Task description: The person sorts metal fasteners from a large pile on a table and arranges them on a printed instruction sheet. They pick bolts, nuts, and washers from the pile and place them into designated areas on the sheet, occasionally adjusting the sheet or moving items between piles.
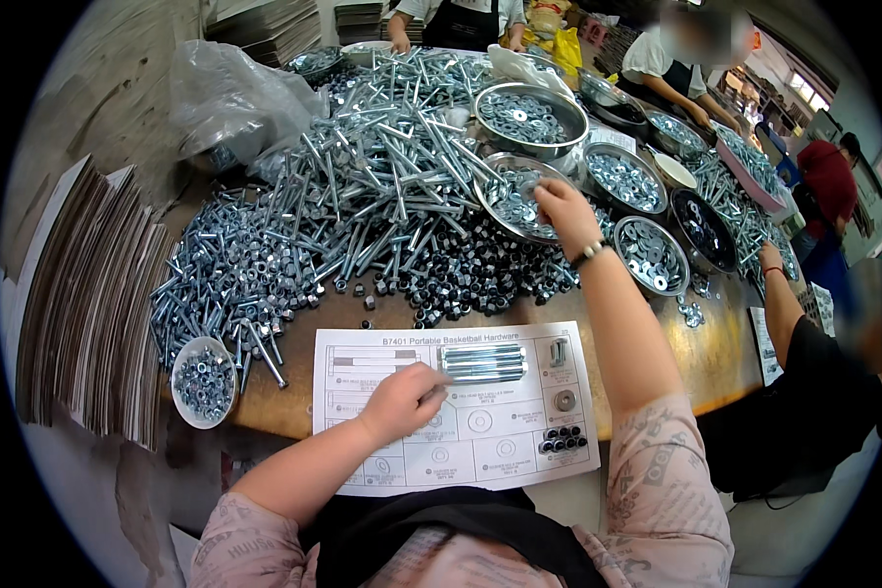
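Nearest the person, a printed parts sheet (416,461) lies at the table's edge, its outlined boxes serving as slots. The left hand (402,400) rests on it, fingers curled just beside a row of long bolts (483,362) laid in their box; whether it pinches anything cannot be told. A washer (564,400) and black nuts (563,439) fill other boxes. Farther off, the right hand (563,208) reaches into a steel bowl (492,196) of washers, fingers bunched as if picking. Beyond lies a heap of bolts (382,186).
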Demonstrator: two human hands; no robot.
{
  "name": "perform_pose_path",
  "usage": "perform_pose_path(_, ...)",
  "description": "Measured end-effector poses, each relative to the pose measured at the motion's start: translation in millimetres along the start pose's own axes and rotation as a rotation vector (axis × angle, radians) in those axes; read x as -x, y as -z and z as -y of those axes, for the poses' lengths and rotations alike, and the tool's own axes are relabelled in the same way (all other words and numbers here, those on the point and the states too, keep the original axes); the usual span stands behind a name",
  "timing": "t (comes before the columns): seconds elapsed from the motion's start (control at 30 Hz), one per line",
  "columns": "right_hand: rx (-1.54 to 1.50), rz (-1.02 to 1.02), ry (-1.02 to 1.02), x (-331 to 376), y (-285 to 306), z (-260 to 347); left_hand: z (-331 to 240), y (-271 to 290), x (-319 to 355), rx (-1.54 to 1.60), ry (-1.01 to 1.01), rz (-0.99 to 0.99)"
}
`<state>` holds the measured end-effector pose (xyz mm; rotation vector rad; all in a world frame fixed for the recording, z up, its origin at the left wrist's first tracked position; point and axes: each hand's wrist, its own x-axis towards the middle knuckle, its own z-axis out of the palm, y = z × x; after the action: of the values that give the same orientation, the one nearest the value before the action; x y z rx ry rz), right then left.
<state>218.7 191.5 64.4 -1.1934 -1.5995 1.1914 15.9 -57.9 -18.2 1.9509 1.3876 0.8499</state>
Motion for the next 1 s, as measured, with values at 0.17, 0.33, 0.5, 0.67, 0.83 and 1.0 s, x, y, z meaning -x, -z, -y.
perform_pose_path(0.17,-0.650,0.473,-0.159,98,-24,15,-23,22,-16,0.152,-0.142,-0.169)
perform_pose_path(0.33,-0.884,0.769,-0.245,163,-48,16,-57,41,-34,0.463,-0.326,-0.204)
perform_pose_path(0.5,-0.997,0.725,-0.316,196,-62,29,-71,51,-28,0.115,-0.567,-0.288)
perform_pose_path(0.67,-0.999,0.628,-0.327,213,-65,33,-85,57,-20,0.031,-0.596,-0.289)
perform_pose_path(0.83,-0.831,0.526,-0.386,221,-63,35,-90,52,-12,-0.133,-0.516,-0.342)
perform_pose_path(1.0,-0.803,0.571,-0.360,226,-57,37,-91,48,-11,-0.188,-0.449,-0.345)
